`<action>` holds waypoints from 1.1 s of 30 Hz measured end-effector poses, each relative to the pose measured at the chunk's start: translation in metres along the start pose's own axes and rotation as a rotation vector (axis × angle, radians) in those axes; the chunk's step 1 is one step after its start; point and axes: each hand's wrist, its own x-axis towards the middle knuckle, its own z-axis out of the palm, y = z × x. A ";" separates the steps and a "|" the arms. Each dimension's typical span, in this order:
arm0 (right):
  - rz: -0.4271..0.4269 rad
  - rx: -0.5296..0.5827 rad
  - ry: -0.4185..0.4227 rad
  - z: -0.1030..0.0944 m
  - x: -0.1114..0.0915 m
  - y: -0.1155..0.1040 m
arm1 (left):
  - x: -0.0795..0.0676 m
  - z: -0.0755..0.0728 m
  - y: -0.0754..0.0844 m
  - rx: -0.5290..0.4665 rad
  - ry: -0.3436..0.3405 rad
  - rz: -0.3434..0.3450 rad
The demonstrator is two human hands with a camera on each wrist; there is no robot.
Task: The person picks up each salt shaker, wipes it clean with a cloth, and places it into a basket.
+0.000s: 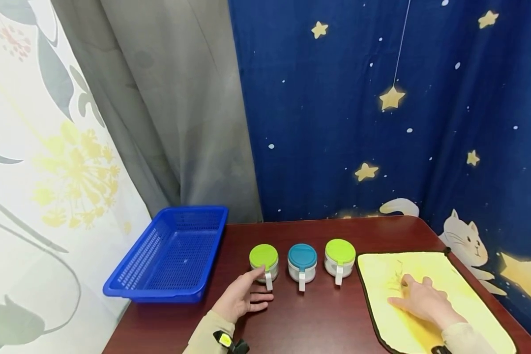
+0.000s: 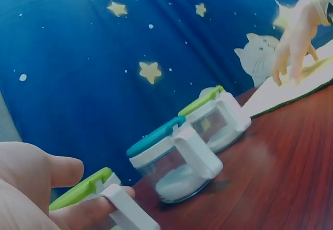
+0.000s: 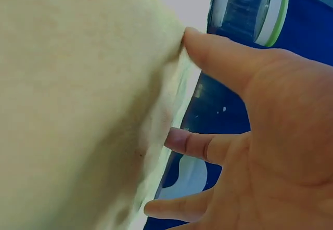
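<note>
Three clear jars with white handles stand in a row on the table. The left jar (image 1: 263, 256) has a green lid, the middle jar (image 1: 302, 256) a blue one, and the right jar (image 1: 340, 252) a green one. Beside the left jar is my left hand (image 1: 240, 298). One of its fingers (image 2: 86, 213) reaches behind that jar's handle, while the thumb stays apart from it. My right hand (image 1: 425, 302) rests with spread fingers on a pale yellow cloth (image 1: 464, 305) with dark edging. White contents show low in the middle jar.
On the table's left side sits a blue perforated plastic basket (image 1: 221, 236). The dark red-brown table (image 1: 309, 324) meets a grey curtain (image 1: 203, 123) and a starry blue curtain (image 1: 318, 123) at the back. A white floral curtain (image 1: 35, 275) hangs at left.
</note>
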 end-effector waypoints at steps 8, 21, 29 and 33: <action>-0.090 0.017 0.091 0.005 0.007 0.002 | -0.002 -0.009 0.001 -0.090 0.033 -0.001; -0.268 -0.001 0.391 0.013 0.004 0.005 | -0.007 -0.024 0.001 0.042 0.097 0.060; -0.296 -0.014 0.383 -0.009 0.010 0.019 | -0.014 -0.030 0.016 0.171 0.106 0.139; -0.193 0.016 0.299 -0.023 0.005 0.024 | -0.019 -0.028 0.019 0.180 0.088 0.161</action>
